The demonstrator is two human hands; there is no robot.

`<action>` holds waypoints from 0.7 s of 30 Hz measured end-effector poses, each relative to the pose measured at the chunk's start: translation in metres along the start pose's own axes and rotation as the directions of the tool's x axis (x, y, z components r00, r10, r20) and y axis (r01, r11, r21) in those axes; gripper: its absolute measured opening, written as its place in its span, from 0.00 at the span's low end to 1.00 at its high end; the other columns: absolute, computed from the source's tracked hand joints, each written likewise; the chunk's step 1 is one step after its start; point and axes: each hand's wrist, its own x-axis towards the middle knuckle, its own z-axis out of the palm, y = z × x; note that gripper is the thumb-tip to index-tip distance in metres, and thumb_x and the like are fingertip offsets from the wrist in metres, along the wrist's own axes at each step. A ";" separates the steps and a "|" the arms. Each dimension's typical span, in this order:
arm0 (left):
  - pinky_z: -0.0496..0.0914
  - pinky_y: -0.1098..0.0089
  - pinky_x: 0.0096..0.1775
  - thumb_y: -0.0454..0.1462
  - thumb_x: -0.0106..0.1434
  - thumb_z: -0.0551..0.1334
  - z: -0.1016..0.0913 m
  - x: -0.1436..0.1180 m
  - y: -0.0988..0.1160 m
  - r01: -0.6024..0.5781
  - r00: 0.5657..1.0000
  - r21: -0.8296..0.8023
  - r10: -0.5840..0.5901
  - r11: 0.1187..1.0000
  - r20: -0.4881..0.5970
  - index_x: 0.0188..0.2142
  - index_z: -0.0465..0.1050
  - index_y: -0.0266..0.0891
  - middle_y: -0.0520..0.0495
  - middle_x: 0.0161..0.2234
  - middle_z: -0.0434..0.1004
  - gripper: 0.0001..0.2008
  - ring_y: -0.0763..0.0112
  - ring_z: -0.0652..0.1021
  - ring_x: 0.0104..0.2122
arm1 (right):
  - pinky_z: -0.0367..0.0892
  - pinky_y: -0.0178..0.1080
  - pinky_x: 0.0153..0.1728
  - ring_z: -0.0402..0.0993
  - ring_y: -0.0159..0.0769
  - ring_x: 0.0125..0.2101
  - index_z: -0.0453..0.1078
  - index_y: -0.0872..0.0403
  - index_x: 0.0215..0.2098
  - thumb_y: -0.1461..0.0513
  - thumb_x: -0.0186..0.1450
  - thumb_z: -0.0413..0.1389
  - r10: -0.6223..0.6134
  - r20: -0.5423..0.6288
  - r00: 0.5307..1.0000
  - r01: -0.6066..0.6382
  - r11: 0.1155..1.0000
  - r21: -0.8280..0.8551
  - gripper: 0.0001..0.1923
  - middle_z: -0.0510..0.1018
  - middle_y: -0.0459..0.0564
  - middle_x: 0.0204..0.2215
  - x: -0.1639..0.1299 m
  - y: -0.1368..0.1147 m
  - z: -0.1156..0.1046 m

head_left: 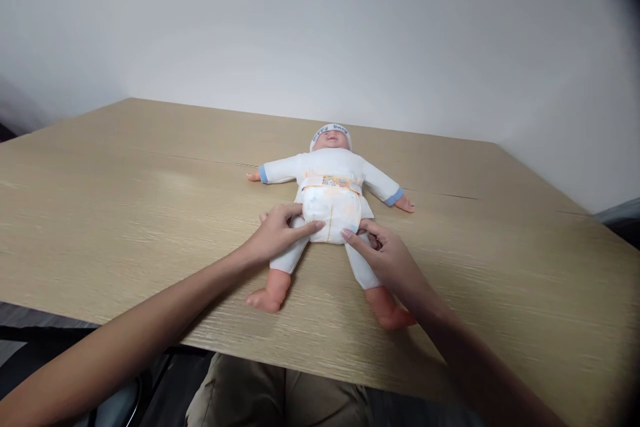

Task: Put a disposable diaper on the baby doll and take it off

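A baby doll lies on its back in white clothes with blue cuffs and a lettered white cap, arms spread, feet toward me. Around its hips, over the clothes, is a white diaper with a patterned orange strip across the waist. My left hand grips the diaper's left leg edge, thumb on the front and fingers partly hidden at the side. At the opposite leg edge, my right hand pinches the diaper between thumb and curled fingers.
The doll rests on a wide light wood table with a thin seam across it. Behind stands a plain pale wall. My legs in khaki trousers are below the table's front edge.
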 end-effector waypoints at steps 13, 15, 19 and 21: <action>0.78 0.53 0.54 0.50 0.68 0.72 -0.006 -0.003 0.003 0.159 0.983 -0.486 -0.093 0.859 0.158 0.50 0.84 0.42 0.39 0.52 0.86 0.18 0.52 0.83 0.54 | 0.71 0.46 0.39 0.73 0.40 0.38 0.86 0.49 0.43 0.44 0.67 0.64 -0.021 -0.134 0.991 0.018 1.000 -0.025 0.20 0.77 0.55 0.50 -0.007 0.009 0.000; 0.79 0.54 0.52 0.49 0.69 0.72 -0.010 -0.005 0.001 0.162 0.984 -0.484 -0.101 0.860 0.149 0.50 0.82 0.41 0.39 0.51 0.86 0.17 0.54 0.84 0.52 | 0.71 0.45 0.37 0.71 0.37 0.33 0.85 0.49 0.46 0.45 0.68 0.64 -0.023 -0.102 0.994 0.019 0.999 -0.036 0.20 0.77 0.54 0.50 -0.013 0.009 -0.007; 0.76 0.56 0.55 0.47 0.71 0.69 -0.033 -0.010 -0.008 0.084 0.995 -0.311 -0.064 0.947 0.074 0.56 0.77 0.42 0.40 0.55 0.84 0.19 0.58 0.83 0.52 | 0.73 0.46 0.41 0.75 0.40 0.37 0.83 0.46 0.53 0.45 0.72 0.60 -0.052 -0.045 0.998 0.048 0.995 -0.086 0.20 0.78 0.53 0.49 -0.029 0.015 -0.030; 0.74 0.55 0.56 0.47 0.72 0.67 -0.050 -0.005 -0.016 -0.019 1.000 -0.089 0.019 0.996 -0.008 0.57 0.75 0.42 0.40 0.58 0.81 0.19 0.58 0.80 0.54 | 0.73 0.47 0.42 0.76 0.43 0.40 0.81 0.46 0.54 0.46 0.73 0.59 -0.098 -0.099 0.990 0.079 0.980 -0.180 0.19 0.80 0.53 0.47 -0.027 0.023 -0.044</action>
